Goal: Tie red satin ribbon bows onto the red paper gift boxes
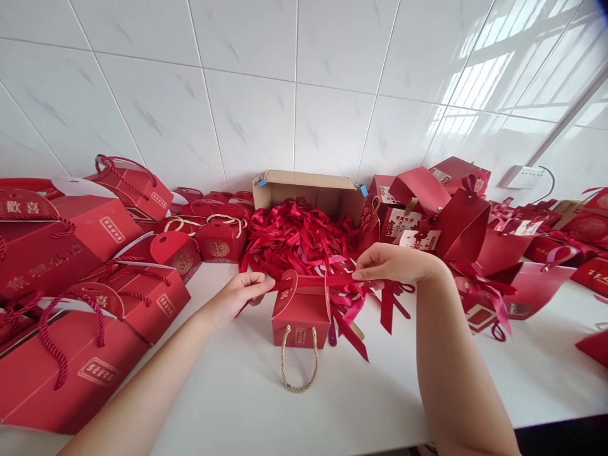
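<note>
A small red gift box [299,310] stands on the white table, with a gold rope handle [300,387] hanging down its near side. A red ribbon [311,282] is stretched level across the top of this box. My left hand [247,292] pinches the ribbon just left of the box. On the right side, my right hand [387,265] pinches the same ribbon between thumb and fingers, and a loose tail dangles below it. Behind the box, a heap of red ribbons [304,237] spills out of an open cardboard box [308,183].
Larger red gift boxes [95,342] with rope handles are stacked along the left. More small red boxes [221,240] sit at the back left. To the right are red bags and boxes [468,221], some with pink bows. A white-tiled wall [251,95] closes the back, with a power strip [522,177].
</note>
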Motion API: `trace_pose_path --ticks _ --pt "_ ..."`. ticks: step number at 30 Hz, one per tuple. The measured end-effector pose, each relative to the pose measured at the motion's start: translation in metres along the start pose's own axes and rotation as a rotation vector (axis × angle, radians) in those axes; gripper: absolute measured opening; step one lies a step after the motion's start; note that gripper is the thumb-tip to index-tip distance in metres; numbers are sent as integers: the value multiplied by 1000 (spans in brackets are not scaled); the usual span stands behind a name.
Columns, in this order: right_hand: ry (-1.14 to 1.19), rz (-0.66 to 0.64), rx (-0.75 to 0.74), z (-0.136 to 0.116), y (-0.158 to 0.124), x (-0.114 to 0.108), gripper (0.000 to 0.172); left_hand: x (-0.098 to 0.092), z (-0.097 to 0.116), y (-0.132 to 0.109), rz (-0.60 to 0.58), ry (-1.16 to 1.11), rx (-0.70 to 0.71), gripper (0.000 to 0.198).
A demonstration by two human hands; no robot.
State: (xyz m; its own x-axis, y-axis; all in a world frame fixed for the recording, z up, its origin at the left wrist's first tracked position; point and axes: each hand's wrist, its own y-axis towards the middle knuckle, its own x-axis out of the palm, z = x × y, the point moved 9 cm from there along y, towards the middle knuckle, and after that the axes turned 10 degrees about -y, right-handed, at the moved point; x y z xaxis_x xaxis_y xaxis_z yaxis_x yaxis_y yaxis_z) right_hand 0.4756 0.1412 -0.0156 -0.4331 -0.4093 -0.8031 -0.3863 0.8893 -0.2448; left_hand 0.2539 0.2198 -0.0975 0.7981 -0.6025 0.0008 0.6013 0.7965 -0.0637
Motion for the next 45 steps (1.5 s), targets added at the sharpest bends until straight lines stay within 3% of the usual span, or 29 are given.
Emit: trace_pose_path --ticks 7,14,24,34,40,45 --pt "-139 -87 129 18 14 13 33 1 3 0 -5 145 11 48" --pt "-180 -203 171 23 32 31 23 -14 -1 2 16 231 -40 48" --pt "-233 -202 261 21 35 31 21 -17 7 -1 40 325 -12 49" --pt "-185 -73 243 12 11 11 23 -26 35 -8 165 413 38 54" --pt "-170 -85 208 13 13 14 24 -28 20 -10 139 345 -84 57" --pt "-178 -95 236 24 14 13 36 -22 5 -12 65 199 -177 50"
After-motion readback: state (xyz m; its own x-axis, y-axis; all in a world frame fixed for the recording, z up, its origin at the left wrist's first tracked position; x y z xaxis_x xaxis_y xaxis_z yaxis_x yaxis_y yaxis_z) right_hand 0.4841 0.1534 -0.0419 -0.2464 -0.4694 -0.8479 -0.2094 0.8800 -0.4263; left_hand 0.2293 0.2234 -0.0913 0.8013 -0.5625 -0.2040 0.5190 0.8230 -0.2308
